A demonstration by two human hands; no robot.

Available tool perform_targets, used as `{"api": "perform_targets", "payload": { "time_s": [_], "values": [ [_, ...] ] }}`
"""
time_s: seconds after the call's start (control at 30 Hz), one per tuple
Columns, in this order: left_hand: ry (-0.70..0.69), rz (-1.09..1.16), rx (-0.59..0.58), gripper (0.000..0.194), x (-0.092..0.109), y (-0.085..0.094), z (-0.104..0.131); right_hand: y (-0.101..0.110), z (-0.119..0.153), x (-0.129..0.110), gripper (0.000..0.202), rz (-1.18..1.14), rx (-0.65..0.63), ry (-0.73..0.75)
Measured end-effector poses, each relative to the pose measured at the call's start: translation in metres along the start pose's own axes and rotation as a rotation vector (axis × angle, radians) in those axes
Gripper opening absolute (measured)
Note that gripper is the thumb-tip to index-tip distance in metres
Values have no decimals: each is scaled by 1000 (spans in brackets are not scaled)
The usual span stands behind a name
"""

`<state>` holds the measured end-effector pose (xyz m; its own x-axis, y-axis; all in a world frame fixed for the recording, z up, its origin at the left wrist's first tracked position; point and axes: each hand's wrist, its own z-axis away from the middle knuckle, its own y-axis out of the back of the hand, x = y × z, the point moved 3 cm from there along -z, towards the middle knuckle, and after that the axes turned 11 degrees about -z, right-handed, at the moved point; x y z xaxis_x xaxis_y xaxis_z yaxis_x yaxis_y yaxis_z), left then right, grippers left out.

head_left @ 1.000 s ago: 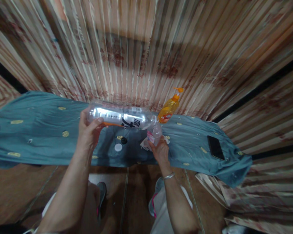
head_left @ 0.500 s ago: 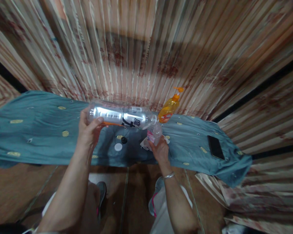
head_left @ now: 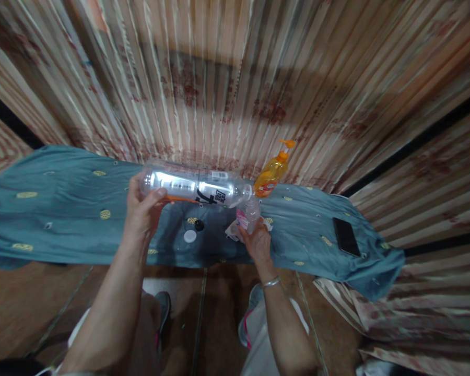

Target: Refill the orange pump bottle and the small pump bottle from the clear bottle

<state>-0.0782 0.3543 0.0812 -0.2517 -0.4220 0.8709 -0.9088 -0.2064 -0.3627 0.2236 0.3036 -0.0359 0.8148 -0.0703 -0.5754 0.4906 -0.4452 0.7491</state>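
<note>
A large clear plastic bottle [head_left: 188,185] with dark lettering lies nearly level in the air, its neck pointing right. My left hand [head_left: 143,209] grips it around the base end. Under its mouth, a small clear bottle [head_left: 248,213] with a pink label is held by my right hand [head_left: 256,237]. The two mouths meet or nearly so; I cannot tell whether they touch. Some white tissue or cloth [head_left: 232,231] shows beside my right hand. On the cloth below are a white cap [head_left: 190,236] and a small black cap [head_left: 199,225].
An orange pump bottle [head_left: 272,175] stands just behind the small bottle. A black phone [head_left: 345,236] lies toward the right end of the teal cloth [head_left: 78,209] covering the narrow surface. A pleated curtain [head_left: 203,94] hangs right behind it. My feet are on the tiled floor below.
</note>
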Motion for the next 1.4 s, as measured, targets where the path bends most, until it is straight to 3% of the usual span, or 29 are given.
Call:
{"api": "perform_targets", "payload": {
  "time_s": [0.53,0.73,1.03,1.4],
  "values": [
    [-6,27,-11,55,0,-1,0,-3,1,2,64,-3,38,27],
    [33,21,27,61,1,-1,0,-3,0,4,65,18,29,17],
    [5,5,-12,62,-1,1,0,-7,1,11,59,-33,110,102],
    [39,-4,19,55,4,-2,3,-4,-1,6,62,11,10,25]
  ]
}}
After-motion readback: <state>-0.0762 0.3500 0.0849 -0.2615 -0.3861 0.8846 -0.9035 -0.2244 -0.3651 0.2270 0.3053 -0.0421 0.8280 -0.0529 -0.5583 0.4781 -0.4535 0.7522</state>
